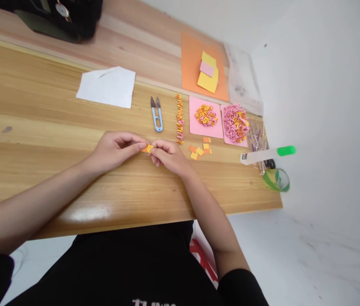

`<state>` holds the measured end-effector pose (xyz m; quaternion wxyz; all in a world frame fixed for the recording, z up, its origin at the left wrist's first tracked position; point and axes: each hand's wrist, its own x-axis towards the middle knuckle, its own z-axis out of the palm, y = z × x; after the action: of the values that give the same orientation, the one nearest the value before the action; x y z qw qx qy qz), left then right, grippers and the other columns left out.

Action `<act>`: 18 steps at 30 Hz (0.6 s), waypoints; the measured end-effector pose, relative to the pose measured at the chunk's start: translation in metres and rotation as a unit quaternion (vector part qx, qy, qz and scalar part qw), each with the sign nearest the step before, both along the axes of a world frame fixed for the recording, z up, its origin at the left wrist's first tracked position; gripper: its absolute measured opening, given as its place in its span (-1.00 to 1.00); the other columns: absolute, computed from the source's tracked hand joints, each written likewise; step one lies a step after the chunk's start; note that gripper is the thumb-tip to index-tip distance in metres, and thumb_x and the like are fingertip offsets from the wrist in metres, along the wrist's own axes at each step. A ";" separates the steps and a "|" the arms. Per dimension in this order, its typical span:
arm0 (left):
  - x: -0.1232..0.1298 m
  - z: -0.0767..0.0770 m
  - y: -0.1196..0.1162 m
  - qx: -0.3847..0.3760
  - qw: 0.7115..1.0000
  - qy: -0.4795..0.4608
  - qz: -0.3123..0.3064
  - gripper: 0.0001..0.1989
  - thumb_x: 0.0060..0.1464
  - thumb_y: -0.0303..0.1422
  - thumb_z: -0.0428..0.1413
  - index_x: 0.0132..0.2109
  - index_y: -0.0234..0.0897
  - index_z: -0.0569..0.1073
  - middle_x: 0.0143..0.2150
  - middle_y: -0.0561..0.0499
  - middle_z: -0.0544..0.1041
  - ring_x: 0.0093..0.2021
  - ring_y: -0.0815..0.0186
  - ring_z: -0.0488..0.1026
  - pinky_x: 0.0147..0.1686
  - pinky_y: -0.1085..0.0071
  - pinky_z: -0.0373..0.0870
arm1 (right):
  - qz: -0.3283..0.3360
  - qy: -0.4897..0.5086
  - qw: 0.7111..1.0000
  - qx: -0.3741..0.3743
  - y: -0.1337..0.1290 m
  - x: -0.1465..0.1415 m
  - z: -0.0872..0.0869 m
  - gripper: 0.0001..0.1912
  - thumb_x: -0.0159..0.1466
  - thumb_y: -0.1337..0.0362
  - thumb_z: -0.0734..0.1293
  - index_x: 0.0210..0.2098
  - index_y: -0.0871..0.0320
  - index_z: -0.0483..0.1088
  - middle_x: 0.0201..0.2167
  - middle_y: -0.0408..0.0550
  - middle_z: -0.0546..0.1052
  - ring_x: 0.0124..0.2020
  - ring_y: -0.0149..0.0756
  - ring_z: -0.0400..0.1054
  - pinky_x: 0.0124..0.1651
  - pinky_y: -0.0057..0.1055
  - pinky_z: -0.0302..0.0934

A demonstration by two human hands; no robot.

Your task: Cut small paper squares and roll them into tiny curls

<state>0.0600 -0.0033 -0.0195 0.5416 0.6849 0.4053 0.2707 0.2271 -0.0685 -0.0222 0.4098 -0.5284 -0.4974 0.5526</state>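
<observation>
Between my two hands, above the wooden table [129, 187], is a small orange and yellow paper piece [148, 148]. My left hand [116, 151] pinches its left end between thumb and forefinger. At its right end, the thumb and fingers of my right hand [168, 156] are closed on it. Several small orange and yellow paper pieces [199, 151] lie right of my right hand. Blue-handled thread snips [157, 117] rest beyond my hands, points away from me. Beside them runs a row of small folded orange and pink pieces [180, 119].
Two pink sheets [195, 128] carry piles of folded pieces. White paper [106, 89] lies back left, an orange sheet [189, 63] with notes back right. A green-capped bottle [262, 155], a green cup [274, 180] and paper strips stand or lie near the right wall. A dark bag [81, 21] sits back left.
</observation>
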 end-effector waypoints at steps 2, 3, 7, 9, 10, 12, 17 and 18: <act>0.000 0.001 0.000 0.000 1.000 0.001 0.001 -0.77 -0.08 -0.16 0.24 -0.38 -0.24 0.61 -0.32 0.00 0.66 -0.26 0.23 0.57 -0.22 0.41 0.51 | -0.001 -0.001 1.000 -0.004 0.000 0.000 0.000 -0.82 0.19 0.43 0.20 -0.54 0.16 0.27 -0.64 -0.28 0.32 -0.60 -0.53 0.19 -0.47 -0.56 0.11; 0.000 0.001 0.000 0.000 1.000 0.002 0.002 -0.77 -0.08 -0.16 0.24 -0.39 -0.24 0.60 -0.32 -0.01 0.66 -0.26 0.22 0.57 -0.22 0.41 0.51 | -0.001 -0.004 1.000 -0.007 0.000 0.000 0.001 -0.82 0.19 0.43 0.20 -0.54 0.16 0.27 -0.64 -0.28 0.32 -0.60 -0.53 0.19 -0.47 -0.56 0.11; 0.000 0.000 -0.001 0.001 1.000 0.014 0.007 -0.76 -0.06 -0.15 0.23 -0.39 -0.23 0.60 -0.33 0.00 0.65 -0.25 0.22 0.57 -0.21 0.40 0.52 | -0.002 -0.009 1.000 -0.008 0.000 -0.001 0.001 -0.82 0.20 0.43 0.20 -0.53 0.16 0.27 -0.64 -0.29 0.32 -0.59 -0.53 0.20 -0.45 -0.56 0.12; 0.000 0.000 0.000 0.003 1.000 0.019 0.008 -0.77 -0.05 -0.15 0.22 -0.38 -0.23 0.60 -0.33 0.00 0.65 -0.25 0.22 0.57 -0.21 0.41 0.51 | -0.001 -0.010 1.000 -0.007 0.000 -0.001 0.000 -0.82 0.19 0.43 0.20 -0.53 0.16 0.27 -0.64 -0.29 0.32 -0.59 -0.52 0.19 -0.45 -0.55 0.13; 0.000 -0.001 0.000 0.003 1.000 0.019 0.008 -0.77 -0.04 -0.15 0.22 -0.38 -0.23 0.60 -0.33 0.00 0.65 -0.25 0.22 0.57 -0.21 0.41 0.51 | -0.001 -0.010 1.000 -0.007 0.000 0.000 0.000 -0.82 0.19 0.43 0.20 -0.53 0.16 0.27 -0.65 -0.29 0.32 -0.59 -0.52 0.19 -0.45 -0.55 0.13; 0.000 -0.001 0.000 0.002 1.000 0.016 0.006 -0.76 -0.03 -0.15 0.22 -0.38 -0.24 0.60 -0.34 0.00 0.65 -0.25 0.23 0.57 -0.21 0.41 0.52 | -0.002 -0.010 1.000 -0.006 0.000 0.000 0.000 -0.82 0.20 0.43 0.20 -0.53 0.17 0.27 -0.64 -0.29 0.32 -0.59 -0.52 0.19 -0.45 -0.55 0.13; 0.000 0.001 -0.001 -0.007 1.000 0.006 0.011 -0.78 -0.06 -0.17 0.24 -0.40 -0.24 0.59 -0.33 0.00 0.65 -0.24 0.21 0.57 -0.19 0.40 0.52 | 0.000 -0.009 1.000 0.001 0.000 0.000 -0.001 -0.82 0.20 0.43 0.20 -0.53 0.17 0.28 -0.64 -0.29 0.32 -0.58 -0.52 0.19 -0.44 -0.54 0.12; 0.000 0.001 -0.001 -0.009 1.000 0.004 0.013 -0.79 -0.07 -0.17 0.24 -0.40 -0.23 0.59 -0.33 0.00 0.65 -0.24 0.21 0.57 -0.19 0.40 0.52 | 0.001 -0.008 1.000 0.004 0.000 0.000 -0.001 -0.82 0.20 0.43 0.20 -0.53 0.17 0.28 -0.64 -0.29 0.32 -0.58 -0.52 0.19 -0.44 -0.54 0.12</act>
<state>0.0597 -0.0041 -0.0181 0.5424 0.6760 0.4186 0.2714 0.2270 -0.0688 -0.0231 0.4076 -0.5307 -0.5033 0.5467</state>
